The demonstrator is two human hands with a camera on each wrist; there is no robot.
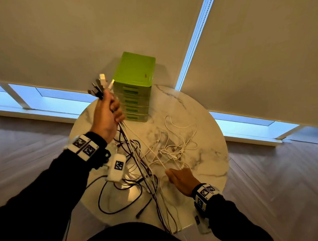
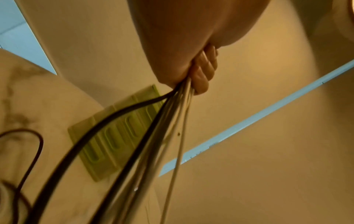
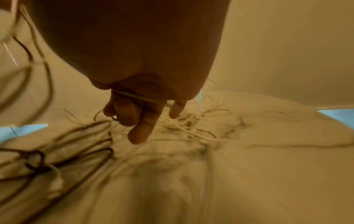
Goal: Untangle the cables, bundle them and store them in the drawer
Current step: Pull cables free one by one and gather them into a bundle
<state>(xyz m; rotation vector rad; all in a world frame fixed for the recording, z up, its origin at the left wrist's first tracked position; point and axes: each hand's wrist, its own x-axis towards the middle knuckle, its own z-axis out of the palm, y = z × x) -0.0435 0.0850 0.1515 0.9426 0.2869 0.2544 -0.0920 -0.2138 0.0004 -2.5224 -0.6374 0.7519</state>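
Observation:
My left hand (image 1: 108,111) is raised above the table and grips a bunch of dark and white cables (image 2: 172,109), their plugs (image 1: 102,82) sticking up past the fist. The strands hang down taut to the tabletop and over its near edge. A loose white cable tangle (image 1: 175,148) lies mid-table, with dark cables (image 1: 128,151) looped to its left. My right hand (image 1: 181,177) is low over the table's near side, fingers (image 3: 141,131) pointing down. One white cable (image 3: 138,96) crosses its palm under the curled thumb. The green drawer unit (image 1: 133,87) stands at the back, all drawers closed.
The round marble table (image 1: 208,122) stands against a window with lowered blinds. A dark cable end (image 1: 139,214) lies near the table's front edge. Wooden floor surrounds the table. The right part of the tabletop holds no cables.

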